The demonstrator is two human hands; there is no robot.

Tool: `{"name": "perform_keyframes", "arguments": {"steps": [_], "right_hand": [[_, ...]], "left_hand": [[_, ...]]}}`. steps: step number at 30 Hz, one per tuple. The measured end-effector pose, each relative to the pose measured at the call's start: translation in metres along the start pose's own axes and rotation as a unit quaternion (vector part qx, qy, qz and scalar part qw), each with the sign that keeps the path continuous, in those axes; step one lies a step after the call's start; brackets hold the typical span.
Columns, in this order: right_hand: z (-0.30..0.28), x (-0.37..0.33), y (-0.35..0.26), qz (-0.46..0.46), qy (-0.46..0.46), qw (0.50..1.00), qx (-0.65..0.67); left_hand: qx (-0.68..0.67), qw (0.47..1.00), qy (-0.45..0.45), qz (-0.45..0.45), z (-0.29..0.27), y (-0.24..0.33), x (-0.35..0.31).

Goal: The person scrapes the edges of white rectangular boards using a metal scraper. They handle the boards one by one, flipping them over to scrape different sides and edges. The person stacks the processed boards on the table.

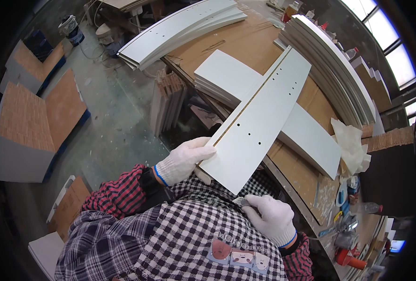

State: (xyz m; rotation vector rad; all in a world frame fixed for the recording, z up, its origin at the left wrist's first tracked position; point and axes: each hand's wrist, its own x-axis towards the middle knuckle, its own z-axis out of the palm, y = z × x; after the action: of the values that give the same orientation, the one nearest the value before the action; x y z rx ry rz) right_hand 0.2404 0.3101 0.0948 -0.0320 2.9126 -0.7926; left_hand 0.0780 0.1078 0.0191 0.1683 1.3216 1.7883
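Note:
My left hand [184,160], in a white knit glove with a blue cuff edge, is closed on the left edge of a long white panel [252,136] near its near end. The panel has drilled holes and a brown groove along its left side. Its far part rests across a stack of white boards [229,75] on the workbench. My right hand [269,218], also gloved, pinches a small greyish flat piece [240,201] just below the panel's near corner. What kind of piece it is, I cannot make out.
Curved white panels [184,28] lie stacked at the bench's far left, and another tall stack [329,65] lines the right. Crumpled pale sheeting [351,145] and tools, including a red-orange one [350,259], lie at the right. Board stacks [22,140] sit on the floor at left.

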Motion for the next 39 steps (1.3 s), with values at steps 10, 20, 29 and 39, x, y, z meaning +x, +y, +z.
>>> {"name": "perform_keyframes", "arguments": {"steps": [10,20,29,39], "right_hand": [[0.003,0.005,0.000,-0.012,0.016,1.000,-0.021],[-0.007,0.002,0.001,0.083,-0.003,0.995,0.052],[-0.002,0.010,-0.005,0.021,0.010,1.000,0.017],[-0.009,0.009,-0.005,0.059,-0.033,0.997,0.029]], "left_hand": [[-0.008,1.000,-0.001,0.006,-0.001,-0.003,0.001],[-0.024,0.999,-0.010,-0.025,0.000,0.005,0.001],[-0.018,1.000,-0.015,-0.015,-0.001,0.002,0.002],[-0.024,0.999,-0.013,-0.022,-0.004,0.002,-0.001]]}}
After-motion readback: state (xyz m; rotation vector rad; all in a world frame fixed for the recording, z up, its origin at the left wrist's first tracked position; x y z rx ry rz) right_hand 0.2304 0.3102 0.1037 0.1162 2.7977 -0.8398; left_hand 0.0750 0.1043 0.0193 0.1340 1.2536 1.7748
